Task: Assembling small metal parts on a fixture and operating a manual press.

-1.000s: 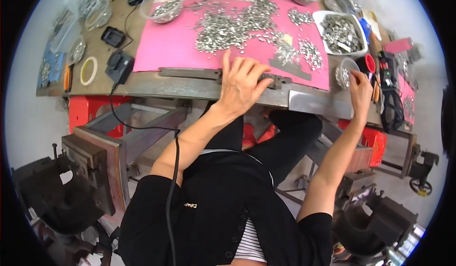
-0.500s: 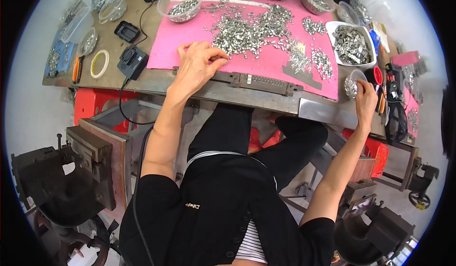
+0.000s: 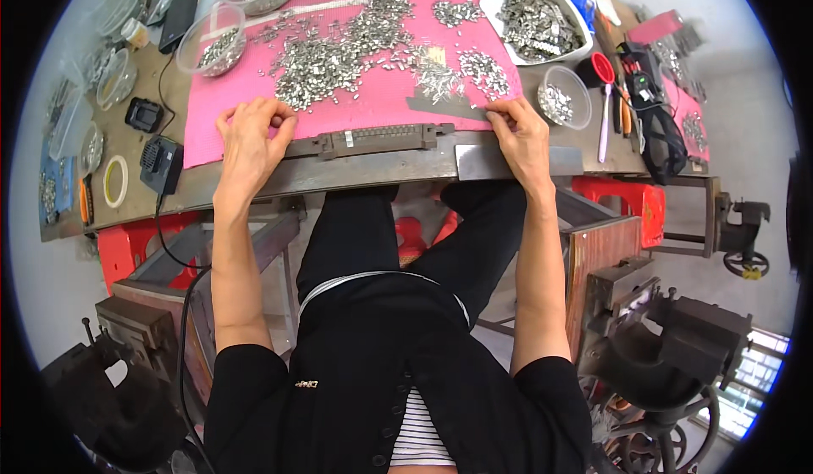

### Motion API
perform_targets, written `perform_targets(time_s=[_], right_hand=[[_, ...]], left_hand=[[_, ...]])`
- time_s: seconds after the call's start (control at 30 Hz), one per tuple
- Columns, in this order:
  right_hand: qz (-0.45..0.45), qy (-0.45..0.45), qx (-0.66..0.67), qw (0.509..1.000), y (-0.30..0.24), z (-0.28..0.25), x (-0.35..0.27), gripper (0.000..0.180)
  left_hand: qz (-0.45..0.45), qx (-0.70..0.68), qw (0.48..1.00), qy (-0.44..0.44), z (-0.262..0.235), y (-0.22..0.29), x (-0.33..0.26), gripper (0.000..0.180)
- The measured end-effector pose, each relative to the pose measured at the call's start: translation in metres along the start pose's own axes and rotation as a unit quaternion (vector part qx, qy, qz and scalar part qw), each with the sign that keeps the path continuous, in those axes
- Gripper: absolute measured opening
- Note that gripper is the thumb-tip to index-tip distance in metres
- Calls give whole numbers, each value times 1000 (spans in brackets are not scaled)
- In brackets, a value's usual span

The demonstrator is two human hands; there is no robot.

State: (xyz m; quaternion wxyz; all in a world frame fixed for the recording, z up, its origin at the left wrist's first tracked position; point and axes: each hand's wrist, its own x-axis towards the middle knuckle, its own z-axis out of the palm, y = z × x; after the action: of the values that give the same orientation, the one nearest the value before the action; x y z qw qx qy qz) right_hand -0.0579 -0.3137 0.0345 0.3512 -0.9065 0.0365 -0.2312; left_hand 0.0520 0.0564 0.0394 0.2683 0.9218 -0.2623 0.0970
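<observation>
My left hand (image 3: 252,140) hovers over the left front of the pink mat (image 3: 222,106), its thumb and fingertips pinched together. Whatever that pinch holds, if anything, is too small to make out. At the mat's right front corner, my right hand (image 3: 522,140) also has thumb and forefinger closed near the end of a flat grey strip (image 3: 449,107); its contents cannot be made out. Between the hands, a dark metal bar jig (image 3: 385,139) with a row of small slots lies along the table edge. Beyond it spread a heap of small silvery metal pieces (image 3: 318,68), thin metal pins (image 3: 438,83) and a smaller pile of pieces (image 3: 484,74).
Right of my right hand stands a clear round tub (image 3: 565,93) of metal pieces, with a white tray (image 3: 515,55) of metal links behind. A red-rimmed cup (image 3: 601,68) and tools are farther right. A charger (image 3: 161,162) and tape roll (image 3: 115,181) lie left. Vises (image 3: 677,347) flank me below.
My right hand has left the clear tub and moved left to the mat's right front corner. My left hand stays by the heap, still pinched. The whole view has swung to the right.
</observation>
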Motion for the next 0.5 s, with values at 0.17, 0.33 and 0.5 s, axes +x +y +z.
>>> perform_targets(time_s=[0.17, 0.33, 0.5], right_hand=[[-16, -1, -30, 999, 4, 8, 3, 11], [-41, 20, -54, 997, -5, 15, 5, 10], [16, 10, -14, 1000, -2, 12, 1, 8]], left_hand=[[45, -24, 997, 57, 10, 13, -3, 6], [62, -124, 990, 31, 25, 41, -7, 3], [113, -124, 985, 32, 37, 45, -10, 6]])
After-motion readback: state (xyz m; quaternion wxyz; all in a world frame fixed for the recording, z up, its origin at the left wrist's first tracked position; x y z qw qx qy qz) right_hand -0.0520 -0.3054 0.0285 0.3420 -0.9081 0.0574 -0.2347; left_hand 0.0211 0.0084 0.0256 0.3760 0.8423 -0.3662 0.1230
